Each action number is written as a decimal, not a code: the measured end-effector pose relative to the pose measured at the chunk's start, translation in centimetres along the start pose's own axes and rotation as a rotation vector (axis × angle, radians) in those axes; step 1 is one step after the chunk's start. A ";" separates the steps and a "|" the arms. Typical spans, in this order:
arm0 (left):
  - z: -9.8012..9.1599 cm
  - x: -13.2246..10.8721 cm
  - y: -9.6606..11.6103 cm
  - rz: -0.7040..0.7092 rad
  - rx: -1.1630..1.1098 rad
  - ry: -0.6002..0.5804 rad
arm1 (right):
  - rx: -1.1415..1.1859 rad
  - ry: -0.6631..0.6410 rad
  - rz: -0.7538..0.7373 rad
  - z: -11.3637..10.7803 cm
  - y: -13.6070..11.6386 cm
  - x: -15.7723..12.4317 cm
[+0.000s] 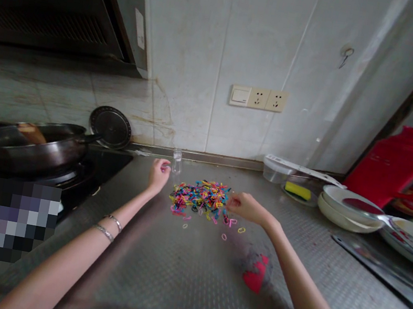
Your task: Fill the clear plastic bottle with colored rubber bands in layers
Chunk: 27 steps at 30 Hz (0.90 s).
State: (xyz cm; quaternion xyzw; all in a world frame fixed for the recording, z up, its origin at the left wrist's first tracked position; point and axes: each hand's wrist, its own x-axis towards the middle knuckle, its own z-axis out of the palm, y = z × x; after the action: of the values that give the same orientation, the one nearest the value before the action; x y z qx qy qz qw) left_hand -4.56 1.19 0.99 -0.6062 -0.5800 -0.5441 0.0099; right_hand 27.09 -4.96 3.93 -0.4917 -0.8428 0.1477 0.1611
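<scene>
A heap of small multicoloured rubber bands [201,196] lies on the metal counter, with several loose ones along its near edge. My left hand [159,176] is just left of the heap, its fingers curled together; a tiny pale thing shows at the fingertips, too small to name. Behind it stands a small clear bottle [177,162], upright and close to the wall. At the heap's right edge my right hand [244,206] has its fingers pinched together among the bands. Whatever they hold is hidden.
At left, a frying pan [42,152] sits on the black stove. On the right are a clear plastic container [273,171], a yellow sponge [298,191], stacked bowls [346,220], a knife [378,270] and a red thermos jug [392,166]. A red patch [254,277] marks the counter.
</scene>
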 end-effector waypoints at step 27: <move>3.1 4.6 -7.5 -0.038 0.164 -0.452 | 0.371 0.322 -0.068 11.1 -6.0 25.1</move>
State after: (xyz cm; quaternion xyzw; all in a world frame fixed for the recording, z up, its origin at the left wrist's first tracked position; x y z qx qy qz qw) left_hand -9.12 8.81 -1.84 -0.6986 -0.6212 -0.3457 -0.0811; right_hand 6.11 13.22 -0.53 -0.4424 -0.7807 0.2144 0.3858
